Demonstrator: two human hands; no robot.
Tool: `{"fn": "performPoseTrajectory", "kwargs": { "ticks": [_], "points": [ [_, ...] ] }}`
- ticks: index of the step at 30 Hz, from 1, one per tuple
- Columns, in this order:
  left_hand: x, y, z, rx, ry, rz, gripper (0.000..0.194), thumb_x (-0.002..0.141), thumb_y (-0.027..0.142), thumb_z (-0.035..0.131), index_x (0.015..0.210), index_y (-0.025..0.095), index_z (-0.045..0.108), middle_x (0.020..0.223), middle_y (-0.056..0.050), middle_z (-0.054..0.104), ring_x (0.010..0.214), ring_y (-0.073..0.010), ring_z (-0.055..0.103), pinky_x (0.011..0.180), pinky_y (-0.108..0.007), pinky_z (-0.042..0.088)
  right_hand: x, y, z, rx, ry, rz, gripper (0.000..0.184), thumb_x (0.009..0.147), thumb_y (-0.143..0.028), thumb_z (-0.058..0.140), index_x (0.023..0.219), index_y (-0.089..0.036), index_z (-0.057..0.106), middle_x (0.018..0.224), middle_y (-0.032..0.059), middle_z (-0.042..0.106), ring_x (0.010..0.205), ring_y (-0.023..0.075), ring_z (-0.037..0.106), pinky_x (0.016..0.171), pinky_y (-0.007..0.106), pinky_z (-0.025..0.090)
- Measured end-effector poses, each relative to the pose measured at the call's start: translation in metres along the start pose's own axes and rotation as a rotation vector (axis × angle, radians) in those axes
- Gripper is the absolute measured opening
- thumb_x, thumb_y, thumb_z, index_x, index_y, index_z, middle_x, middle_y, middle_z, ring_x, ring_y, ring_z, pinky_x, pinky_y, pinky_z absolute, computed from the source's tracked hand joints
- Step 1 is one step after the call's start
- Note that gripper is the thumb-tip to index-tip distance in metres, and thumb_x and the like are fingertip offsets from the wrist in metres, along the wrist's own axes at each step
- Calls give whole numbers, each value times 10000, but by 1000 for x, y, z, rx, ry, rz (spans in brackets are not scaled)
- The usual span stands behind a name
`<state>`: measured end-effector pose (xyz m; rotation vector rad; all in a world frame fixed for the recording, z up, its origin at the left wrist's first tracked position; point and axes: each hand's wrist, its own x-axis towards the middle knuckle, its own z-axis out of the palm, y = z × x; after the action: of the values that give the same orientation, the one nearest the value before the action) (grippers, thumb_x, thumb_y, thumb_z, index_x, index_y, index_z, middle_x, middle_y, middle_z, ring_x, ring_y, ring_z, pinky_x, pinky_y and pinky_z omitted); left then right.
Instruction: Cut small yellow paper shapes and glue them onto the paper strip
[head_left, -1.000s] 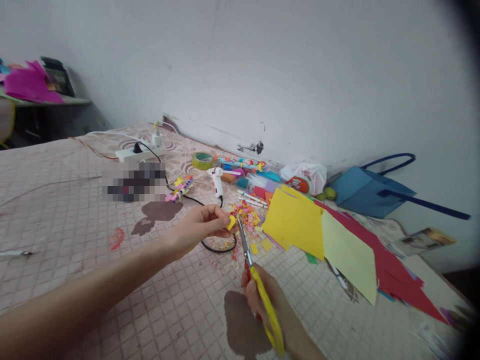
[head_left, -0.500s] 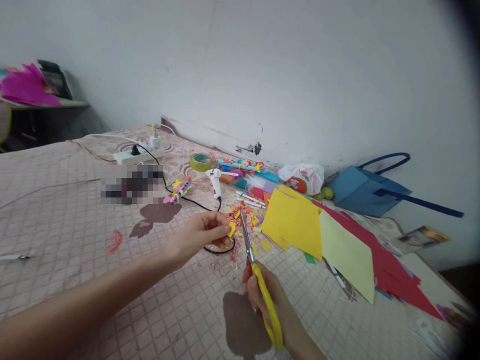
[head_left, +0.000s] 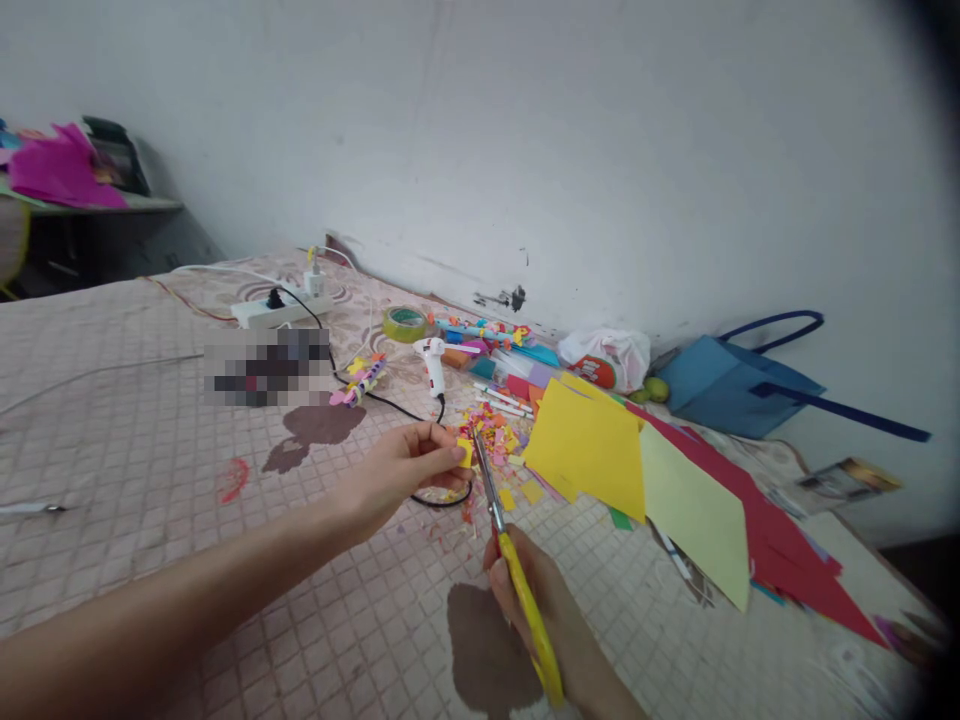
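Between the thumb and fingers of my left hand (head_left: 409, 470) is a small piece of yellow paper (head_left: 466, 453). My right hand (head_left: 544, 605) grips scissors (head_left: 521, 590) with a yellow handle, their blades pointing up and away. The blade tips are close to the right side of the yellow piece; whether they touch it I cannot tell. Behind both hands lies a heap of small coloured paper scraps (head_left: 491, 432). Sheets of yellow paper (head_left: 589, 445) lie to the right of the scissors.
A white glue gun (head_left: 432, 367) stands behind my left hand, its black cord looping near my fingers. Further back are a roll of tape (head_left: 405, 323) and a power strip (head_left: 262, 314). Pale green paper (head_left: 694, 500), red paper (head_left: 780, 540) and a blue bag (head_left: 739, 385) lie right.
The yellow piece now shows more squarely beyond my left fingertips. The scissors have shifted slightly left, and their blades look closer together. The view has moved a little.
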<state>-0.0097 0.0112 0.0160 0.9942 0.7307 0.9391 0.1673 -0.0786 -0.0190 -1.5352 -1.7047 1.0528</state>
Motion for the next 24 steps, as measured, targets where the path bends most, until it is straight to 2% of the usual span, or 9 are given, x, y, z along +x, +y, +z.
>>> {"fn": "performPoseTrajectory", "kwargs": {
  "ticks": [7, 13, 24],
  "points": [
    [-2, -1, 2, -40, 18, 15, 205, 726, 269, 678, 733, 137, 523, 724, -12, 659, 666, -99, 627, 684, -231, 490, 0, 3, 1, -35, 17, -13, 228, 826, -402, 440, 740, -191, 445, 583, -38, 421, 535, 111, 388, 498, 219, 312],
    [-3, -4, 4, -60, 35, 40, 194, 724, 261, 679, 734, 138, 529, 709, -1, 648, 647, -92, 619, 670, -223, 487, 0, 2, 2, -30, 52, -27, 239, 830, -405, 438, 726, -190, 455, 587, -30, 449, 555, 118, 431, 508, 218, 345],
    [-5, -10, 8, -88, 63, 92, 181, 737, 261, 665, 746, 137, 533, 688, 0, 624, 632, -89, 598, 648, -213, 473, -1, -2, 2, -55, 40, -27, 165, 829, -322, 428, 728, -191, 442, 611, -21, 453, 563, 117, 433, 492, 209, 338]
  ]
}}
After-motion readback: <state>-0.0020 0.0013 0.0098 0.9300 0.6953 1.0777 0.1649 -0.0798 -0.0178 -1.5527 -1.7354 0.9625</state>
